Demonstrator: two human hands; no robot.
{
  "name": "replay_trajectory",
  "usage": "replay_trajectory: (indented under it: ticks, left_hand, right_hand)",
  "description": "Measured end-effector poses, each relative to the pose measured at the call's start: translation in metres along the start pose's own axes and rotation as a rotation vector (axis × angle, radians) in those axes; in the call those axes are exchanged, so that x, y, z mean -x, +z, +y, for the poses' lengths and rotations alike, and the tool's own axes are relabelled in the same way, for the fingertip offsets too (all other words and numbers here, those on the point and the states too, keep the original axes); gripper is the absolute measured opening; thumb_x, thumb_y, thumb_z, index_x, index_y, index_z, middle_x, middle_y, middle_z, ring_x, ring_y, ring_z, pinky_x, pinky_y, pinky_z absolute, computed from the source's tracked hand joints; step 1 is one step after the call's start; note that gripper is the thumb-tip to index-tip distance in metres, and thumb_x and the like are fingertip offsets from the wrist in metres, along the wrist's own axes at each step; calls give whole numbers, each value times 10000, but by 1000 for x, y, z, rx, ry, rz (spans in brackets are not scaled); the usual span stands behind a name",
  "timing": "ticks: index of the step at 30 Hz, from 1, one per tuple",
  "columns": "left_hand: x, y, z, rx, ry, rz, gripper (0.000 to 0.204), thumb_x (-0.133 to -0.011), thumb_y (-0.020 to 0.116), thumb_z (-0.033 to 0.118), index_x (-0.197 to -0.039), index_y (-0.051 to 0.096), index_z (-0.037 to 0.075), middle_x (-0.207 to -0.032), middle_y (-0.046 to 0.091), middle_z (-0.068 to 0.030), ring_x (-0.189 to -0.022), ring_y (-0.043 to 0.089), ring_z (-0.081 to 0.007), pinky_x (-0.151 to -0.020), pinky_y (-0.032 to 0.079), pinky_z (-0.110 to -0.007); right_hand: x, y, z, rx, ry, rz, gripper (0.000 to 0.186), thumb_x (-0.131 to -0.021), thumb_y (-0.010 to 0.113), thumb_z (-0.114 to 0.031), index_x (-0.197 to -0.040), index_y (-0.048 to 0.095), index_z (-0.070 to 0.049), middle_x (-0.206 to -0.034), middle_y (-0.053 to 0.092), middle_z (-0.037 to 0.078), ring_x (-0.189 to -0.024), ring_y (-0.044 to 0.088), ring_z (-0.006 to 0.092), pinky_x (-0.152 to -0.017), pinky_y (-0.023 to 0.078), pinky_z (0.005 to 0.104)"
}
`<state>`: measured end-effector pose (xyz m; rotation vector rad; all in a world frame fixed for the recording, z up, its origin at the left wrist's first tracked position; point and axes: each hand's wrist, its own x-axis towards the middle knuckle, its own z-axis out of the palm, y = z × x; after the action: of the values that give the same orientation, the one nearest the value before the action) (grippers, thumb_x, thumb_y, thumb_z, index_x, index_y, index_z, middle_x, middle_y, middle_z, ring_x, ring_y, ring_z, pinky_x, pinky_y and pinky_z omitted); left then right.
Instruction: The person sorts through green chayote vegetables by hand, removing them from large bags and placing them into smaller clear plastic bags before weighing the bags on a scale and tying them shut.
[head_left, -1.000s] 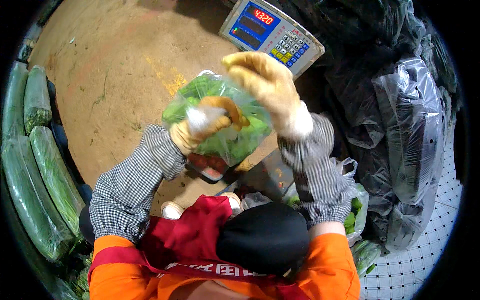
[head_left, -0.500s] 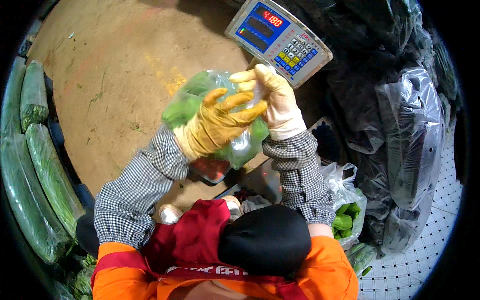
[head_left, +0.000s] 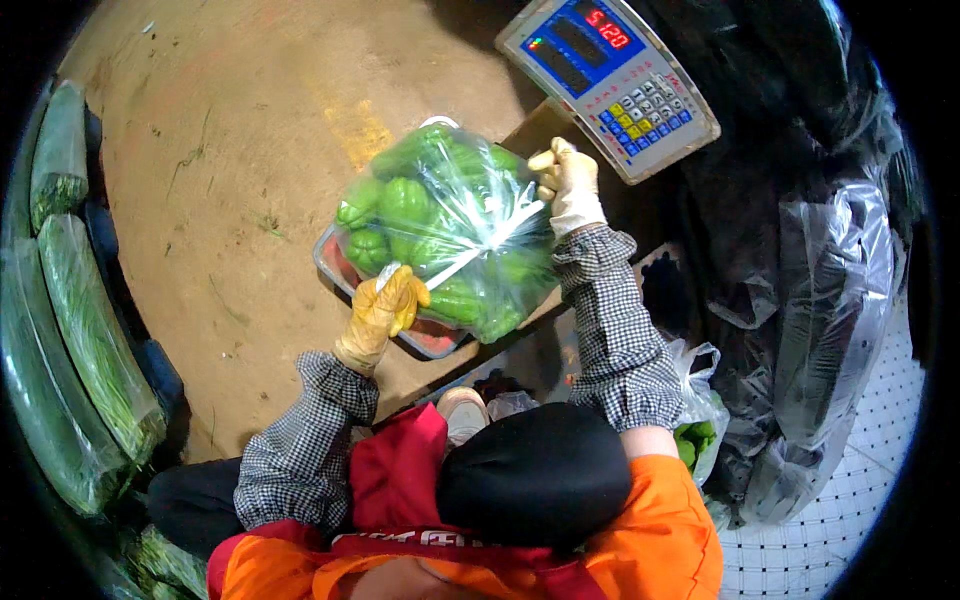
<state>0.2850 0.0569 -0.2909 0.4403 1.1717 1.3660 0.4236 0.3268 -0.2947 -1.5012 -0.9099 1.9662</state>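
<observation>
A clear plastic bag (head_left: pixel 470 190) full of green ribbed vegetables, which look like chayotes, rests on a shallow tray (head_left: pixel 335 262) with a red bottom. White, stretched bag handles run from a gathered knot on top of the bag out to both sides. At the bag's near left, my left hand (head_left: pixel 378 312), in a yellow glove, is closed on one handle end. My right hand (head_left: pixel 572 182), in a paler glove, is closed at the far right, pulling the other handle. The vegetables under the knot are partly hidden by shiny plastic.
A scale display (head_left: pixel 612 75) with keys stands beyond my right hand. Long bagged greens (head_left: pixel 95 330) line the left side. Dark plastic-wrapped bundles (head_left: pixel 830 300) are piled at right, near another bag of green vegetables (head_left: pixel 697 440). My knee (head_left: pixel 535 475) is close below.
My hands have moved apart from together over the bag, drawing its handles out to either side. The knot and vegetables now show. The scale's red reading has changed.
</observation>
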Motion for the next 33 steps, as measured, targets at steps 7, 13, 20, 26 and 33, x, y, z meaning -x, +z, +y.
replay_trajectory:
  ticks: [7, 13, 20, 26, 33]
  left_hand:
    - [-1, -1, 12, -41, -29, 111, 415, -915, 474, 354, -717, 574, 3, -527, 420, 43, -470, 336, -41, -452, 247, -194]
    - [-20, -19, 3, 91, 37, 97, 470, -898, 490, 382, -596, 531, 24, -448, 393, -11, -433, 367, -79, -456, 325, -221]
    - [-44, -27, 23, 138, -144, 212, 489, -844, 554, 437, -582, 521, 25, -526, 499, -73, -438, 419, -135, -423, 360, -270]
    - [-57, 27, 89, 8, -3, 115, 278, -815, 623, 317, -813, 587, 41, -659, 534, -31, -613, 506, -104, -537, 401, -221]
    - [-85, 70, 52, -728, 504, -340, 436, -782, 579, 197, -1157, 436, 27, -972, 585, -171, -923, 571, -307, -771, 454, -378]
  right_hand:
    - [-3, 11, -9, 50, -19, 107, 444, -893, 429, -267, -599, 573, 32, -392, 308, -32, -306, 231, 72, -313, 170, 243]
    - [6, -8, -7, -89, -61, 123, 431, -890, 424, -254, -589, 565, 21, -404, 348, -25, -316, 248, 82, -325, 201, 243]
    - [23, -44, 3, -318, 24, 131, 450, -927, 382, -291, -689, 541, 56, -410, 198, -61, -333, 189, 84, -353, 217, 254]
    - [97, -23, -19, -215, -176, -414, 288, -893, 484, -235, -933, 620, 15, -482, 339, -87, -376, 217, 28, -362, 207, 202]
    - [164, 45, -28, 427, -692, -619, 471, -784, 621, -168, -1224, 495, -58, -1049, 561, 47, -917, 522, 114, -815, 407, 239]
